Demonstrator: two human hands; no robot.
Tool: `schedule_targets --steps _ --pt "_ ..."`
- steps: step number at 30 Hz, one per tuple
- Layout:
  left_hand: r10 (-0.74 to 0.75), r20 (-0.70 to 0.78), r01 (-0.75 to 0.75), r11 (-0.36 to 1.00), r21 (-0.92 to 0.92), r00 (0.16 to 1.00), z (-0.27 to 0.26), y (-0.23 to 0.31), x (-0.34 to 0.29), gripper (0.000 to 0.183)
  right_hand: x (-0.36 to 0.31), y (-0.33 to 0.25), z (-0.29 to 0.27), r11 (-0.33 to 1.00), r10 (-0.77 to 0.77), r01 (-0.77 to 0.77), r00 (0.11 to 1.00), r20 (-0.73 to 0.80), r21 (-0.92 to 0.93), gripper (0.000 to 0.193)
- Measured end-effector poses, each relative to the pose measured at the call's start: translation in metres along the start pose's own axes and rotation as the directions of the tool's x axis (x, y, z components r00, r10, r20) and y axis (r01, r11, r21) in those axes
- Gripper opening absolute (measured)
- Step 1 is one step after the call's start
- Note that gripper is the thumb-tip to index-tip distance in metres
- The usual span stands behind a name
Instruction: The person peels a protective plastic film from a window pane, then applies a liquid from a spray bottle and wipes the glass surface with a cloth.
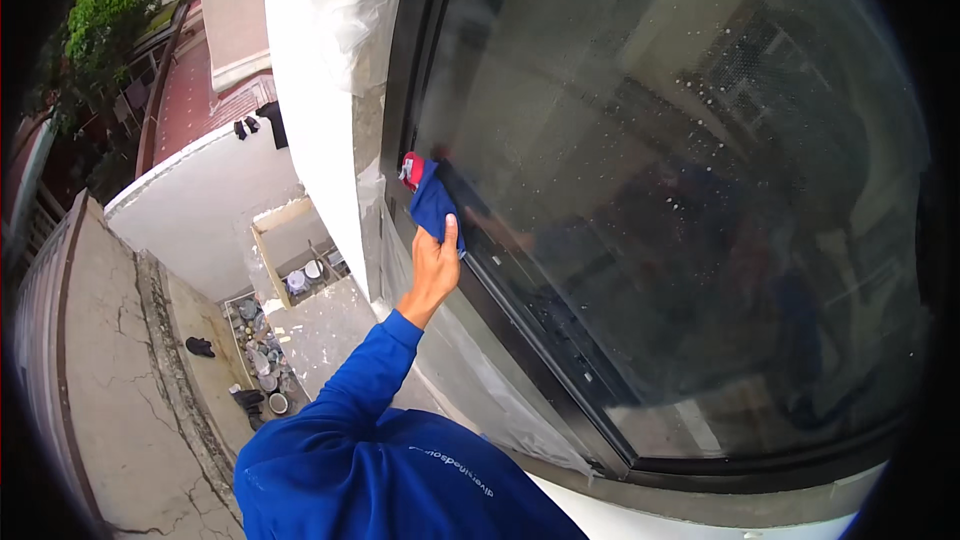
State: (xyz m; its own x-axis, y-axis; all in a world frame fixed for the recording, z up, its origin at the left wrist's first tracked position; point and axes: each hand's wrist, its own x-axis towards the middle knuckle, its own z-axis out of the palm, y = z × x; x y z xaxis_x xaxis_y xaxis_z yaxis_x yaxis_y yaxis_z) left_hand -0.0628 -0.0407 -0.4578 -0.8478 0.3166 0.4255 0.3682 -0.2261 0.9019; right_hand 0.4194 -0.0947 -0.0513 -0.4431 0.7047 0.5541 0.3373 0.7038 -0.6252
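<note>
Plastic sheeting (362, 25) near blue cloth (432, 202)

The blue cloth (432, 200) is concealing fingertips of the left hand (432, 275), while debris (262, 355) lower-left of that hand is appearing too small to identify.

Left hand (430, 268), in a blue sleeve (365, 365), grips a folded blue cloth (432, 202) with a red end against the dark window frame (490, 290). The glass pane (620, 180) carries scattered pale specks and a blue reflection. Translucent sheeting (372, 15) hangs left of the frame. Below, 2 pale tubs (297, 281) stand in a walled recess (275, 240). A tree (112, 5) shows at upper left.
</note>
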Motion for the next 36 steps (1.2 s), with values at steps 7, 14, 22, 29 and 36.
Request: schedule_targets --steps 7,14,22,29,36 --pt "0.704 -0.085 -0.675 0.703 0.221 0.705 0.006 0.117 0.152 0.021 -0.094 0.062 0.016 0.925 0.226 -0.289 0.941 0.253 0.249 0.038" --pt "0.370 -0.045 -0.366 0.927 0.078 0.928 0.000 0.056 0.103 0.013 -0.118 0.102 0.057 0.797 0.206 -0.487 0.775 0.597 0.357 0.041" --pt "0.355 0.411 -0.345 0.933 -0.101 0.840 0.002 0.070 -0.107 0.058 -0.143 0.158 0.195 0.752 0.359 -0.640 0.601 0.714 0.161 0.027" --pt "0.396 0.694 -0.045 0.884 -0.466 0.601 -0.007 0.078 -0.181 0.048 -0.171 0.170 0.237 0.972 0.204 -0.231 0.924 0.322 0.048 0.026" --pt "-0.205 0.968 0.405 0.905 0.130 0.147 -0.002 0.047 -0.214 0.037 -0.219 0.203 0.239 0.956 0.273 -0.285 0.949 0.155 0.062 0.025"
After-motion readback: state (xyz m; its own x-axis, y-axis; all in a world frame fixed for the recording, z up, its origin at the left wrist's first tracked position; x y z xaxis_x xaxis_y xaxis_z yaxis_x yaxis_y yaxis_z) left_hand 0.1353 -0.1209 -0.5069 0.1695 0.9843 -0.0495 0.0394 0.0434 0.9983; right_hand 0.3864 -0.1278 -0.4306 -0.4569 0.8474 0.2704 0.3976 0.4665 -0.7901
